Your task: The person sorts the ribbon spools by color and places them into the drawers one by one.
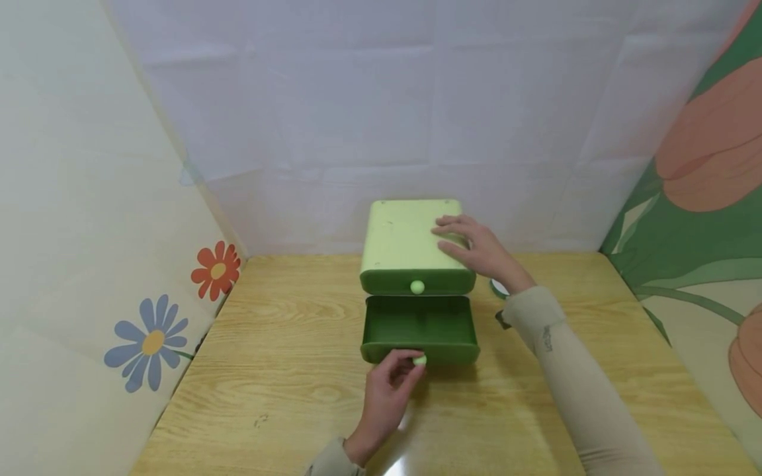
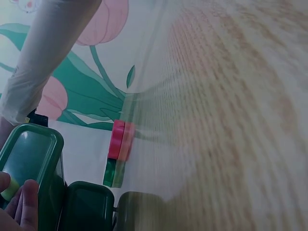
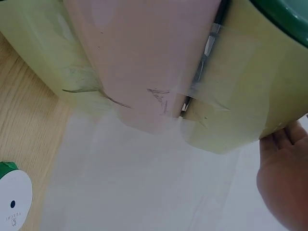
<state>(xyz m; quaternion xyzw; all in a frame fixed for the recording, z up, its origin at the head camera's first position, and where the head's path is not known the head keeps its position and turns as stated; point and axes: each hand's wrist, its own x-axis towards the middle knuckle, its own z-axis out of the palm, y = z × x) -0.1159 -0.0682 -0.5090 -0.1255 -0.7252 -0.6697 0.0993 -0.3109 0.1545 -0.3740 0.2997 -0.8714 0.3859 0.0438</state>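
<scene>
A small drawer unit [image 1: 411, 235] with a light green top and dark green drawer fronts stands on the wooden table. Its lower drawer [image 1: 417, 320] is pulled out, and the inside looks bare. My left hand [image 1: 383, 393] pinches the round pale green knob [image 1: 420, 360] of that drawer between thumb and fingers; the left wrist view shows the same knob [image 2: 9, 190] at its lower left. On the right side of the unit's top lies my right hand [image 1: 479, 248], fingers extended. Above the open drawer, the upper drawer front [image 1: 387, 282] is closed, with its own knob [image 1: 417, 287].
Right of the unit, partly behind my right wrist, is a ribbon spool [image 1: 499, 288] with a white face and green ribbon [image 3: 7, 167]. A red roll-like item [image 2: 116, 139] sits against a green one [image 2: 109, 172] in the left wrist view. A pale sheet [image 1: 333, 132] hangs behind the table.
</scene>
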